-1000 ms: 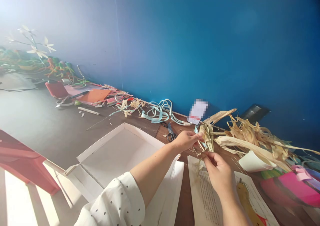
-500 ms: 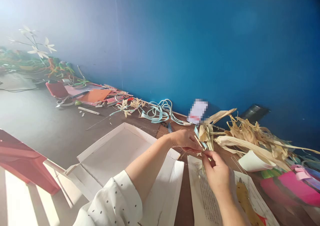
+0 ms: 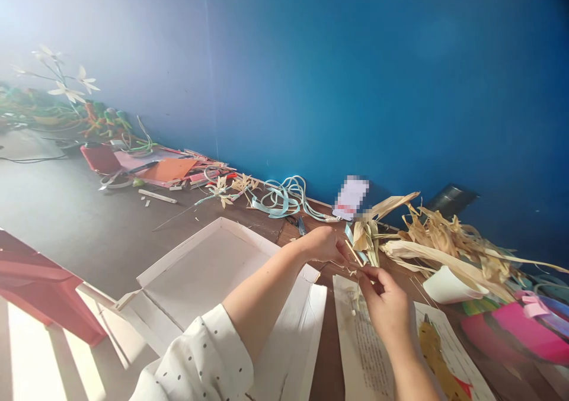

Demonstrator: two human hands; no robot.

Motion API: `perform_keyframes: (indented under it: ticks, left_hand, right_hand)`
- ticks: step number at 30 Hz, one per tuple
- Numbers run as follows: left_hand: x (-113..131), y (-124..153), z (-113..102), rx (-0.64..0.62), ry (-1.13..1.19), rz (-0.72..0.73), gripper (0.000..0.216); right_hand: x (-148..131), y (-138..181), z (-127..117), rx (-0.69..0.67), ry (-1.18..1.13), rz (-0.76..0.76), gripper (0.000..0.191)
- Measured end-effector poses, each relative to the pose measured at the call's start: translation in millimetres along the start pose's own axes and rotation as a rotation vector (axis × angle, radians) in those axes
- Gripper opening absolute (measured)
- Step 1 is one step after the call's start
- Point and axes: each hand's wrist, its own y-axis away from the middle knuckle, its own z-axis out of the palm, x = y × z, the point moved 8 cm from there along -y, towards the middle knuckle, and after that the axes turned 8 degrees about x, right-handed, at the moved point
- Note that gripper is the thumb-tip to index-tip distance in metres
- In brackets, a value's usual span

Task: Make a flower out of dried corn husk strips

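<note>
My left hand [image 3: 328, 246] reaches across the white box lid, its fingers drawn together in a pinch. Close to its fingertips my right hand [image 3: 387, 301] is closed too, thumb against forefinger, above a printed sheet [image 3: 371, 353]. Between the two hands a thin strand with small pale bits shows; its kind is too small to tell. A narrow pale stick [image 3: 354, 252] shows just beyond the fingertips; whether it is held or lying there I cannot tell. Dried corn husks [image 3: 367, 238] lie right behind the hands.
The open white box lid [image 3: 191, 265] lies under my left forearm. More husks [image 3: 444, 235], a white cup [image 3: 456, 285] and a pink pouch [image 3: 511, 333] are at the right. Light-blue cord [image 3: 288, 196], husk flowers [image 3: 224, 191] and an orange sheet [image 3: 171, 169] line the blue wall.
My left hand has shifted slightly up and away from the right fingertips, so the gap between them is a little wider. The right hand stays nearly in place.
</note>
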Motion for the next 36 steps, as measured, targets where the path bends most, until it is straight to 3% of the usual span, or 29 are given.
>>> perform_keyframes:
  ticks: [9, 18, 25, 36]
  left_hand:
    - [5.7, -0.4, 2.4, 0.046, -0.013, 0.031, 0.019]
    - [0.3, 0.4, 13.5, -0.081, 0.194, -0.015, 0.023]
    - [4.7, 0.5, 11.9, -0.065, 0.017, 0.035, 0.018]
    - [13.6, 1.0, 5.2, 0.034, -0.161, 0.084, 0.020]
  right_hand:
    - [1.3, 0.3, 2.5, -0.070, -0.237, 0.180, 0.033]
    - [4.1, -1.4, -1.5, -0.028, -0.164, 0.199, 0.031]
    - [14.6, -1.4, -0.4, -0.013, -0.071, 0.131, 0.031]
    - [4.9, 2.3, -1.7, -0.013, -0.216, 0.308, 0.037]
